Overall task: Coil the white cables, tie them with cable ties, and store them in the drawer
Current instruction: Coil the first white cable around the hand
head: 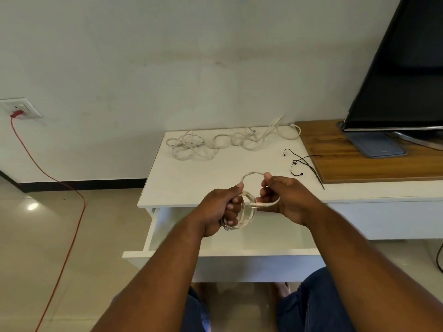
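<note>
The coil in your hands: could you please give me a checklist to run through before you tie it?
1. Coil gripped by left hand: ok.
2. Last loop wound in: not ok; the right hand holds a loop and the cable's end apart from the coil.
3. Cable ties at hand: ok, black ties lie on the table to the right.
4. A hand free to take a tie: not ok, both are busy.
5. Drawer open: ok.
6. Other cables coiled: not ok, they lie tangled at the table's back.
</note>
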